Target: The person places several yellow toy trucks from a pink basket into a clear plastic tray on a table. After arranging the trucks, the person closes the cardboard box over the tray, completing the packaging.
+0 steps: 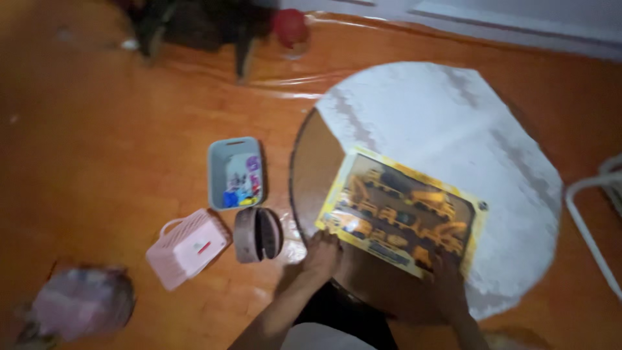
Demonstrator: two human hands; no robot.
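A flat yellow toy box point(402, 214) showing several yellow construction vehicles lies on a round table point(311, 168) that is partly covered by a white cloth point(447, 123). My left hand point(322, 254) grips the box's near left corner. My right hand point(447, 275) holds its near right edge. The frame is blurred, so finger detail is unclear.
On the orange floor to the left of the table sit a grey-blue bin point(234, 172) with small colourful toys, a pink basket point(188, 247) and a brown round container point(257, 234). A pinkish bundle point(81, 301) lies bottom left. A white frame point(593, 220) stands at right.
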